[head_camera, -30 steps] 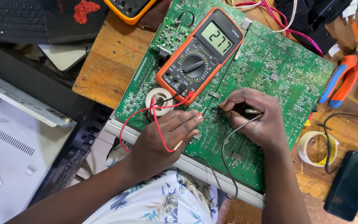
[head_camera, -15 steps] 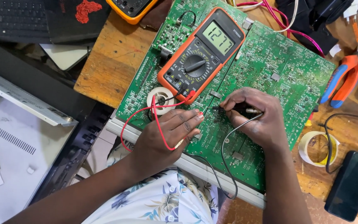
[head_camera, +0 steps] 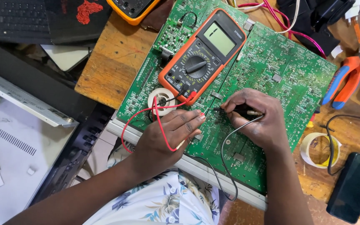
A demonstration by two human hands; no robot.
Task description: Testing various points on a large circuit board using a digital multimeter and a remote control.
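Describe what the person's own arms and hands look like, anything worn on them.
Both forearms are bare right down to the wrists, with no sleeves reaching into view. The left hand and the right hand wear no gloves, and no rings, watch or bracelets show. The fingernails are short and unpainted. Below the arms shows a white shirt with a blue and grey floral print.
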